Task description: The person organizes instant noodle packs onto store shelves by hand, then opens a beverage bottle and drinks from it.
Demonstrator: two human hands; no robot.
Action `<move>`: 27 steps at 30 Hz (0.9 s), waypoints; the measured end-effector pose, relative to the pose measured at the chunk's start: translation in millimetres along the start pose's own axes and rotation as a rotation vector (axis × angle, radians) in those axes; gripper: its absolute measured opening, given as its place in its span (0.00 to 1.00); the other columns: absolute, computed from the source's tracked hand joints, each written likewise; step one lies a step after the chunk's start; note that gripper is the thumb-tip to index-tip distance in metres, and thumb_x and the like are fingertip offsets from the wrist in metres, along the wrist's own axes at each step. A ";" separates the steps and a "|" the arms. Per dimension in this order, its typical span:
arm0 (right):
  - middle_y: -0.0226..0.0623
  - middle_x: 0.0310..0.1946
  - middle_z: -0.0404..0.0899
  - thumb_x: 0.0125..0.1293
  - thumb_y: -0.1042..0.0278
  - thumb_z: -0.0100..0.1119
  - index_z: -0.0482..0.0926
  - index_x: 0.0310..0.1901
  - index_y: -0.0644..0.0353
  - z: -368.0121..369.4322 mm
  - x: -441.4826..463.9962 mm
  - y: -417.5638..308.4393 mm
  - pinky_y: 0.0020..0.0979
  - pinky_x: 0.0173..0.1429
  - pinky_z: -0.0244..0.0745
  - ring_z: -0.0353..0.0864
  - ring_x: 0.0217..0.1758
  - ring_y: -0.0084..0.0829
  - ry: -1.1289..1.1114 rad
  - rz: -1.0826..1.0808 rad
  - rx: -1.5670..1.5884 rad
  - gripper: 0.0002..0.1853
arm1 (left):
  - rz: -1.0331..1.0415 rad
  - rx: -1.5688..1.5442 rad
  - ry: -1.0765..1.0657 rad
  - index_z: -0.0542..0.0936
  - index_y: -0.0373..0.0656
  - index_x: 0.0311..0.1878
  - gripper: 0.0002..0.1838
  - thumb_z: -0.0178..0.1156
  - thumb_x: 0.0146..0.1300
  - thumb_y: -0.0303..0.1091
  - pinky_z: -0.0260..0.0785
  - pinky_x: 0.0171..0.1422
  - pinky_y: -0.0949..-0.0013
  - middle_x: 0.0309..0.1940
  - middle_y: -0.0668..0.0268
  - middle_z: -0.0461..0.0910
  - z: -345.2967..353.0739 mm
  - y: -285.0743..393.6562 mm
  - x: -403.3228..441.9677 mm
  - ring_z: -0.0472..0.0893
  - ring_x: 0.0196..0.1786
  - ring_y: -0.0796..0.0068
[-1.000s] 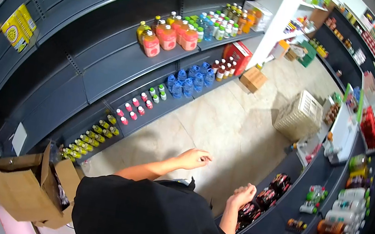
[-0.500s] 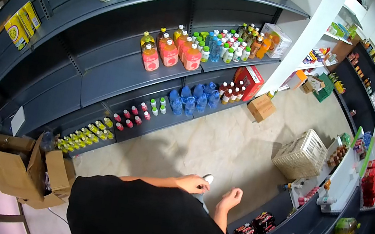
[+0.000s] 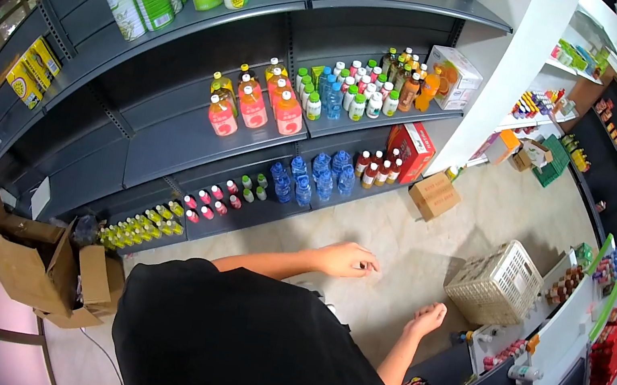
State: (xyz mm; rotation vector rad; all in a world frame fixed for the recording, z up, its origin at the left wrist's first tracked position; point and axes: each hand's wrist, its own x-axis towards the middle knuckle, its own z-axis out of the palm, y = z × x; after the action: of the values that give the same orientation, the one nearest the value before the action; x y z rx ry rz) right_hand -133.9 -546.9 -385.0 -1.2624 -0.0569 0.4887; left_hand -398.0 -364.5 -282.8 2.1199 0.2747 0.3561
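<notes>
My left hand (image 3: 348, 260) hangs over the pale floor, its fingers loosely curled but apart, with nothing in it. To its right, my right hand (image 3: 428, 318) is raised with the fingers curled in; whether anything is inside cannot be made out. Neither hand touches a shelf. Nearest to my right hand is a cream plastic crate (image 3: 496, 283) on the floor. Beyond my left hand, blue bottles (image 3: 302, 183) stand on the bottom shelf, with pink-labelled bottles (image 3: 253, 110) on the shelf above.
An open cardboard box (image 3: 27, 264) lies at the lower left. A small closed carton (image 3: 434, 196) sits on the floor by the white pillar (image 3: 499, 78). Shelving with red packets (image 3: 609, 349) runs along the right. Yellow-green bottles (image 3: 143, 228) line the bottom shelf at left.
The view has shifted along the shelves. Both hands have moved forward and to the right in view, and farther apart than half a second ago. Nothing has been picked up.
</notes>
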 end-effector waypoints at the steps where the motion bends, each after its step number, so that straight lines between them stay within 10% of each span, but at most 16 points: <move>1: 0.18 0.18 0.55 0.80 0.59 0.48 0.66 0.34 0.49 5.7 9.3 2.6 0.22 0.19 0.44 0.51 0.16 0.14 0.009 0.011 -0.026 0.13 | -0.035 -0.005 0.034 0.84 0.40 0.54 0.12 0.62 0.70 0.32 0.78 0.56 0.60 0.48 0.58 0.87 -5.4 -7.0 3.6 0.87 0.49 0.63; 12: 0.18 0.19 0.60 0.76 0.67 0.59 0.70 0.33 0.51 144.5 100.8 26.3 0.23 0.21 0.49 0.56 0.18 0.13 -0.453 0.159 -0.339 0.11 | -0.110 -0.053 0.196 0.86 0.42 0.50 0.11 0.63 0.69 0.33 0.80 0.50 0.60 0.45 0.59 0.88 -59.6 -75.3 114.4 0.88 0.43 0.60; 14: 0.19 0.22 0.63 0.75 0.68 0.61 0.71 0.34 0.53 175.6 156.7 21.8 0.24 0.26 0.55 0.60 0.22 0.14 -0.618 -0.253 -0.518 0.11 | -0.054 -0.030 0.209 0.86 0.41 0.51 0.11 0.63 0.70 0.33 0.79 0.52 0.60 0.45 0.59 0.88 -67.0 -87.5 151.1 0.88 0.46 0.60; 27: 0.27 0.38 0.81 0.67 0.71 0.66 0.82 0.46 0.57 583.4 298.5 -208.8 0.24 0.40 0.71 0.80 0.42 0.20 -0.913 -0.978 -0.541 0.08 | -0.113 -0.012 0.698 0.87 0.38 0.48 0.09 0.64 0.68 0.29 0.78 0.54 0.62 0.43 0.58 0.89 -231.0 -173.7 253.0 0.88 0.47 0.61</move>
State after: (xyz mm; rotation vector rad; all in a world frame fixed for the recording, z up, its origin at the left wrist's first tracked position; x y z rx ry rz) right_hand 22.8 46.4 -74.4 -1.2537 -1.5818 0.1395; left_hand -254.3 -8.4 -272.2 1.8909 0.7840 1.0213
